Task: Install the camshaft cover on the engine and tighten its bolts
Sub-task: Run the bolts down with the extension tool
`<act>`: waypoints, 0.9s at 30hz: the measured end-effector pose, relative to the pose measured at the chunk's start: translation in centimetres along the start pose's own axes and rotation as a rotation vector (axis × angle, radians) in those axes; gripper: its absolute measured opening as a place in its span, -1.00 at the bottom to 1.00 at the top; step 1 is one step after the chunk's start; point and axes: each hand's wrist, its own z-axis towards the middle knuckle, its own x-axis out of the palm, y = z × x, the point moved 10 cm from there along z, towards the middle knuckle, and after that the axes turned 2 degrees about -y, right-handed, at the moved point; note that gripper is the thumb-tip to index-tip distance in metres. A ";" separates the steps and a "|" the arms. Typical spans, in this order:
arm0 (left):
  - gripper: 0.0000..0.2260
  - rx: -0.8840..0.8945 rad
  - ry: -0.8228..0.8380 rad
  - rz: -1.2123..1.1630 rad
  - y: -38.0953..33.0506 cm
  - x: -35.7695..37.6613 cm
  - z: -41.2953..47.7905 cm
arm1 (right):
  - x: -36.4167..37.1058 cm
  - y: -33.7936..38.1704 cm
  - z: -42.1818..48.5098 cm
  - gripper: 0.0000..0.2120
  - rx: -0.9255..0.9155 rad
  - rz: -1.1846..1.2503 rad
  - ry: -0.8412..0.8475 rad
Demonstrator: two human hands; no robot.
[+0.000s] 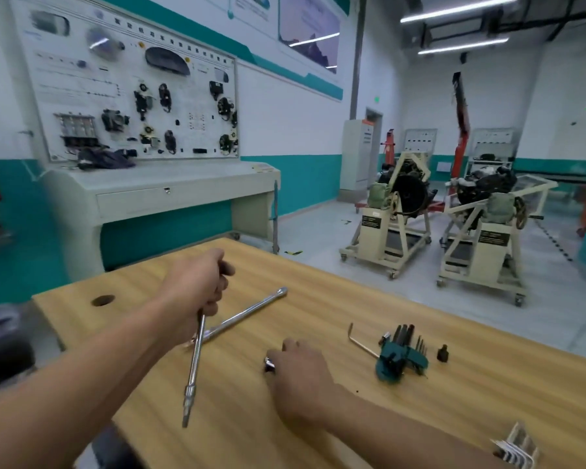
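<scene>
My left hand (200, 282) grips a long chrome extension tool with a dark handle (193, 367), holding it above the wooden table (454, 384) with the shaft pointing down toward me. My right hand (298, 374) rests on the table, its fingers closed on a small dark and chrome socket (269, 363). A second long chrome wrench (247, 313) lies flat on the table behind the held tool. No camshaft cover is in view. Two engines on stands (406, 194) (487, 191) are across the room.
A teal hex-key set (401, 357), a loose L-shaped hex key (359, 340) and a small black socket (442, 353) lie to the right. A white ribbed part (518, 448) sits at the near right edge. A training panel desk (142, 184) stands behind the table.
</scene>
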 end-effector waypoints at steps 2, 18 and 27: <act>-0.69 0.033 -0.021 -0.041 -1.8 -2.0 -0.7 | -3.2 2.2 0.8 -0.66 -0.007 0.078 -0.050; -0.62 0.520 -0.357 -0.267 -20.5 -31.3 -10.7 | -30.6 38.4 -0.7 -0.78 -0.859 0.889 -0.360; -0.66 0.625 -0.352 -0.043 -17.7 -37.0 -8.4 | -22.8 45.9 3.6 -0.73 -0.921 0.894 -0.064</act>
